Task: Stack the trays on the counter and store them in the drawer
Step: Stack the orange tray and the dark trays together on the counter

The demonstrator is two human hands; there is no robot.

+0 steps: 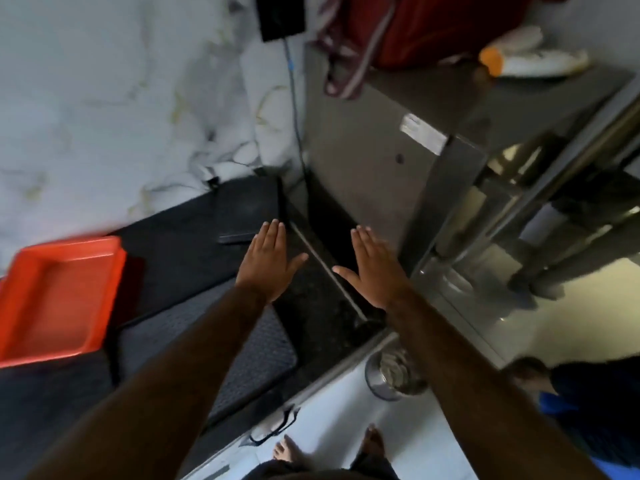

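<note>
An orange-red tray (59,296) lies on the dark counter (180,237) at the far left, tilted in the view, with its hollow side up. A darker red edge (133,289) shows under its right side; I cannot tell whether that is another tray. My left hand (268,265) and my right hand (375,268) are both held out flat over the counter's right end, palms down, fingers straight, thumbs spread toward each other. Neither hand touches the tray or holds anything. No drawer is recognisable.
A steel cabinet (363,161) stands right of the counter, with a red bag (415,26) and a white cloth (540,57) on top. A textured dark mat (242,341) covers the counter's near part. A steel container (391,379) and another person (588,403) are on the floor.
</note>
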